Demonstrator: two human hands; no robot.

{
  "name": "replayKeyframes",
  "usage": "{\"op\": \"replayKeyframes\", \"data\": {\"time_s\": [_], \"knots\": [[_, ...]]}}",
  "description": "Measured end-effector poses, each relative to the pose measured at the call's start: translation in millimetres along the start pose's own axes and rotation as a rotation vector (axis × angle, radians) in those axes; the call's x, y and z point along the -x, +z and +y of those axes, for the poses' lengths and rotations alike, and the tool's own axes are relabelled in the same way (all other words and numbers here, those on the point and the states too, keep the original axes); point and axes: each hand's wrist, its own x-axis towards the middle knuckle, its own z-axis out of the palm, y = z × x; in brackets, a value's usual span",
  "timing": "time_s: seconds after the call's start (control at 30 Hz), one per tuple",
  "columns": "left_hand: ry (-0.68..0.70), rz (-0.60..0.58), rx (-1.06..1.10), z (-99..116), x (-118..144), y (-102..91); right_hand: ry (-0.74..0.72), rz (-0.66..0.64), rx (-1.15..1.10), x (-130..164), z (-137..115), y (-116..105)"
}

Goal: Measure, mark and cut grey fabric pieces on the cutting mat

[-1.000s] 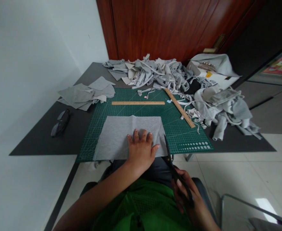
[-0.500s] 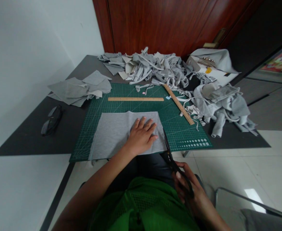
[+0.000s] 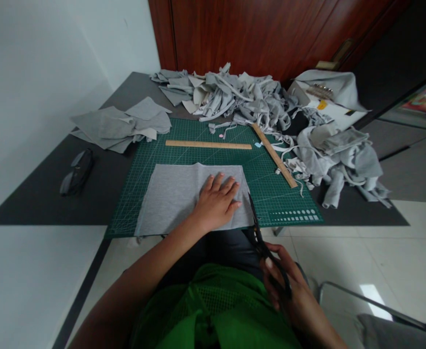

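Observation:
A light grey piece of fabric (image 3: 172, 194) lies flat on the green cutting mat (image 3: 205, 156), its near edge by the table's front. Pressed on the right part of the fabric, my left hand (image 3: 216, 204) is flat with its fingers spread. My right hand (image 3: 289, 286) is closed round the handles of black scissors (image 3: 259, 242), below the table edge. The blades point away from me along the fabric's right edge. Whether they are parted is hard to make out.
Two wooden rulers, one crosswise (image 3: 208, 145) and one slanted (image 3: 274, 156), lie on the mat. Grey scraps (image 3: 231, 97) heap along the back, more cloth (image 3: 344, 160) at right. Cut pieces (image 3: 114, 127) and glasses (image 3: 76, 172) are at left; a white box (image 3: 311, 99) stands back right.
The view has shifted slightly. Both hands, the fabric and the scissors keep nearly the same places relative to each other.

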Motion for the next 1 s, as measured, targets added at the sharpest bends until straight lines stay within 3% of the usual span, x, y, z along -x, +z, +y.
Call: {"op": "replayKeyframes", "data": {"time_s": [1.0], "knots": [[0.01, 0.009, -0.006, -0.6, 0.1, 3.3, -0.032, -0.035, 0.107, -0.3, 6.0, 0.2]]}}
